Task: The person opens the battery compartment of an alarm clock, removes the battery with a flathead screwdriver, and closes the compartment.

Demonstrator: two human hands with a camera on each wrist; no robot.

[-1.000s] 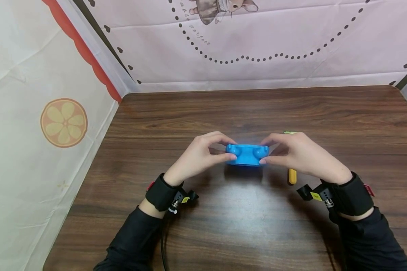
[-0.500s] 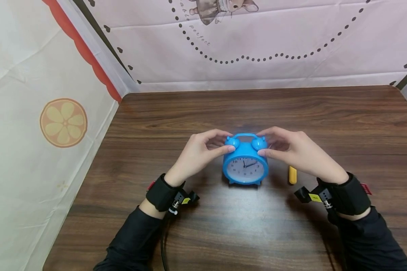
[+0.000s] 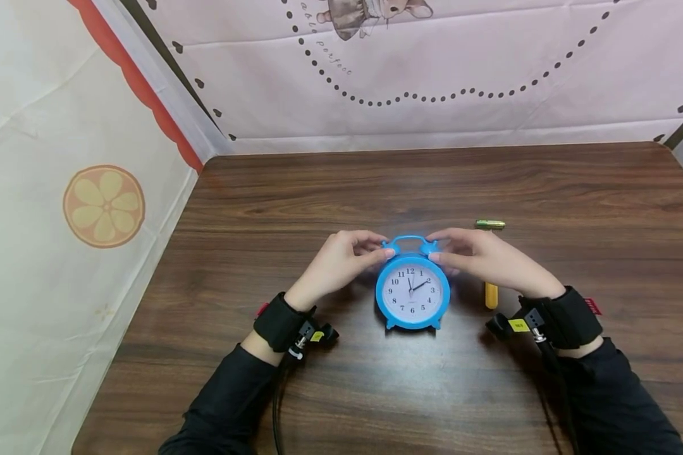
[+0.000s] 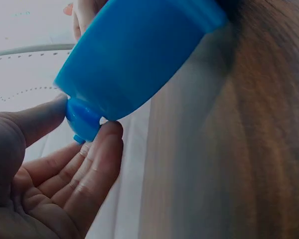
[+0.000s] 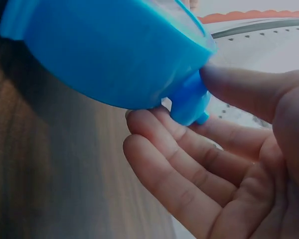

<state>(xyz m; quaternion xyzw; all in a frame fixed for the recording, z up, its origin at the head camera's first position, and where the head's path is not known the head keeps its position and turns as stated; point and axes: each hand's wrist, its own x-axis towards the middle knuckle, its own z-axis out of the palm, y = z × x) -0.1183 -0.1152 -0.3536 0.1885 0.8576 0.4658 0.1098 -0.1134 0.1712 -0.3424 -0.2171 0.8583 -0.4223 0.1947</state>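
Observation:
A small blue twin-bell alarm clock (image 3: 412, 292) stands on its feet at the middle of the brown wooden table (image 3: 375, 183), its white dial turned toward me. My left hand (image 3: 341, 262) pinches the clock's left bell (image 4: 82, 119) between thumb and fingers. My right hand (image 3: 478, 256) pinches the right bell (image 5: 189, 102) the same way. In both wrist views the clock's blue body (image 4: 134, 55) (image 5: 104, 59) fills the top of the frame, tilted back a little.
A yellow cylinder (image 3: 491, 295) lies on the table just right of the clock, partly under my right hand. A small green-and-gold battery (image 3: 490, 224) lies behind it. Fabric walls close in the table's left, back and right sides.
The clock has been tipped from lying flat to standing with its face toward me, and has come a little nearer to me. Both hands kept hold of its bells.

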